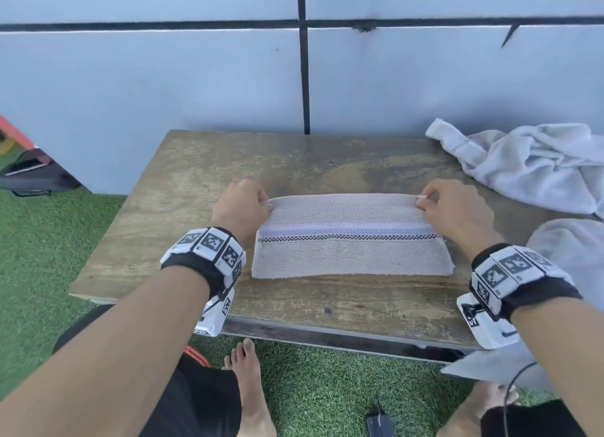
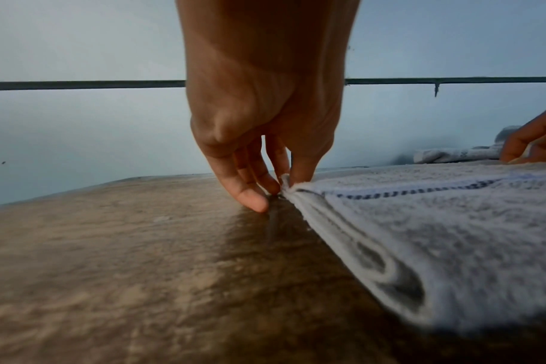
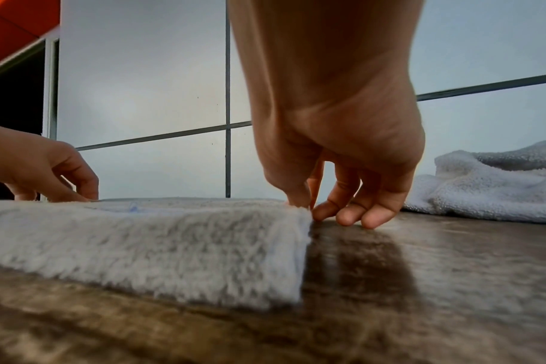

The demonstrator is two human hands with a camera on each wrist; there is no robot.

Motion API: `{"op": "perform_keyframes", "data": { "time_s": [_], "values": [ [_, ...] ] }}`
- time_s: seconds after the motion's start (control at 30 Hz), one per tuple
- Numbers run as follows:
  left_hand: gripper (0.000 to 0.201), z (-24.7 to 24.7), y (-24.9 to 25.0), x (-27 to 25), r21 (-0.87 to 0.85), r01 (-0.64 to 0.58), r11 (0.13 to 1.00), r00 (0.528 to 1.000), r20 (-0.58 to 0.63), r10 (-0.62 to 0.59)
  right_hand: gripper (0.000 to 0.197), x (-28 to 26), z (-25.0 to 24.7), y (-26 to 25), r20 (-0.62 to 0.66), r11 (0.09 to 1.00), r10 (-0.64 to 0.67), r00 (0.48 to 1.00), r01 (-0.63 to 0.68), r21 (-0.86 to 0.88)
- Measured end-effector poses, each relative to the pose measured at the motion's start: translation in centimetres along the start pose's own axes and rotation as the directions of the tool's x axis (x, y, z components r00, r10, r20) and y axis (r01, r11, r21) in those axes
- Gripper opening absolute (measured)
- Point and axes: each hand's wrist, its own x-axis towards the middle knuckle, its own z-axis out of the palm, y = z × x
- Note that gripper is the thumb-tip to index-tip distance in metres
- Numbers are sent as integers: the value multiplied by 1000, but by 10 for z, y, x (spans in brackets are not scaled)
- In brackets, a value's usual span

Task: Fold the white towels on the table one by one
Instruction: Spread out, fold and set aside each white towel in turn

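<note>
1. The left hand pinches the far left corner of the folded towel between thumb and fingers, with the other fingertips down on the table.
2. The right hand pinches the far right corner the same way — thumb on top, fingers curled just beside the towel's edge.
3. The towel lies flat between the two hands, folded into a long strip of several layers, with a blue band and a dark checked line running from one hand toward the other.
4. Beyond the right hand, at the table's far corner, lies a crumpled towel — well apart from the folded one.
5. Another pale cloth sits just outside the right wrist.
</note>
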Motion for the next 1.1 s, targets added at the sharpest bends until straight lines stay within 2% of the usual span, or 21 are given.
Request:
{"op": "perform_keyframes", "data": {
  "time_s": [0.1, 0.27, 0.57, 0.8, 0.93, 1.1],
  "values": [
    [11, -3, 5, -11, 77, 15, 997, 1000, 6, -15, 8, -11, -1, 0, 9, 1000, 16, 1000, -16, -25],
    [17, -4, 9, -33, 216, 14, 976, 1000, -10, -12, 10, -34, -3, 1, -4, 998, 12, 1000, -12, -70],
    [18, -1, 11, -70, 292, 10, 956, 1000, -23, -4, 13, -68, -2, 4, 1, 990, -12, 1000, 12, -143],
    [12, 2, 15, -85, 389, 9, 921, 999, -39, 7, 12, -84, -5, 2, 30, 986, -10, 1000, 15, -165],
    [14, 4, 16, -94, 456, -13, 890, 1000, 8, 10, 16, -91, -7, 2, 65, 979, -1, 998, 14, -203],
    [17, -3, 16, -102, 504, -69, 861, 991, 135, 1, 11, -95, -17, 2, 216, 967, -18, 976, 73, -246]
  ]
}}
